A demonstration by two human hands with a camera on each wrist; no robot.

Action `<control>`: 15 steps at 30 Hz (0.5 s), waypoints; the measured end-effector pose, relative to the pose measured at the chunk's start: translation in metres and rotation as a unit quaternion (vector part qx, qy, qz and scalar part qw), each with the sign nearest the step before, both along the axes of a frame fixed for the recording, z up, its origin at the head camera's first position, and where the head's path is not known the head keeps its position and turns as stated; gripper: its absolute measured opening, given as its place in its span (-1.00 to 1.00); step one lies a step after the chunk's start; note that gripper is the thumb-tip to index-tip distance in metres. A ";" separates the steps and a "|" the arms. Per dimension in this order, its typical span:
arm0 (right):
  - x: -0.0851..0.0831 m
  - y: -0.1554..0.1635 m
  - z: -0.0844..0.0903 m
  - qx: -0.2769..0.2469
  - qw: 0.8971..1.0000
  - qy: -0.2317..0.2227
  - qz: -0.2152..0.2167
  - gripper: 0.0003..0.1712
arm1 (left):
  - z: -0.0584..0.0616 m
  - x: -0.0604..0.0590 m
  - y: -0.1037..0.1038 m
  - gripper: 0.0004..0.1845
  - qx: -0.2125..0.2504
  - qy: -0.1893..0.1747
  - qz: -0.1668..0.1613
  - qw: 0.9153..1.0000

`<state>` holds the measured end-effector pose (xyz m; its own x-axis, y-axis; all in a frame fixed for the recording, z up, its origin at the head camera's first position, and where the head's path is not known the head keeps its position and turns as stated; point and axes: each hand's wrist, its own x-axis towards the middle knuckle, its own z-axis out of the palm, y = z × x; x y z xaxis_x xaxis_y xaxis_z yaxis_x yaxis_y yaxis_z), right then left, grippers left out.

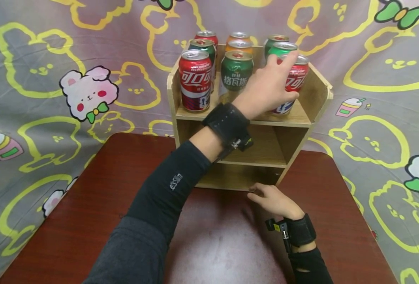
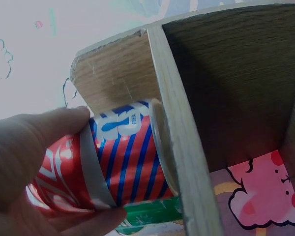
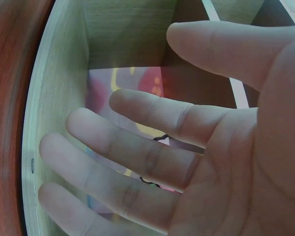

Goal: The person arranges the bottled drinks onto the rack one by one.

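Observation:
Reaching across to the right front of the wooden shelf's (image 1: 323, 90) top level, my left hand (image 1: 266, 86) grips a red cola can (image 1: 298, 73). In the left wrist view, the thumb and fingers lie on opposite sides of this can (image 2: 125, 157), its base close to the shelf board (image 2: 179, 132). A green can (image 2: 152, 214) shows behind it. My right hand (image 1: 277, 202) is low, by the shelf's bottom front edge. Its fingers are extended and hold nothing in the right wrist view, where the palm (image 3: 221, 142) faces the shelf's lower compartment (image 3: 123, 34).
Other cans stand in rows on the top level: a red can (image 1: 195, 81) at front left, a dark green can (image 1: 235, 71) at front middle, with green, orange and red ones behind. The shelf stands on a reddish-brown table (image 1: 124, 169) before a patterned cloth (image 1: 134, 47).

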<state>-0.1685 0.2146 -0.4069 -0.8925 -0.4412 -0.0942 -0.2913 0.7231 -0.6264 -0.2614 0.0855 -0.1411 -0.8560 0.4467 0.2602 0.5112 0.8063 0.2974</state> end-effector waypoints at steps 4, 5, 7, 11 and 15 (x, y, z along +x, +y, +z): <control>0.000 0.000 0.000 0.000 1.000 0.000 0.003 -0.53 | -0.001 0.004 0.004 -0.07 0.002 0.015 0.022 1.000; 0.000 0.000 0.001 0.000 1.000 -0.004 0.000 -0.53 | -0.001 0.004 0.005 -0.08 0.002 0.018 0.025 1.000; 0.000 0.000 0.000 0.000 1.000 -0.002 0.003 -0.52 | -0.001 0.005 0.006 -0.09 0.001 0.022 0.029 0.999; 0.000 0.001 0.000 0.000 1.000 0.005 0.005 -0.53 | -0.001 0.007 0.006 -0.02 0.005 0.016 0.027 1.000; 0.001 0.003 0.000 0.003 1.000 0.006 0.000 -0.54 | -0.004 0.009 0.001 0.01 0.039 0.008 0.014 0.999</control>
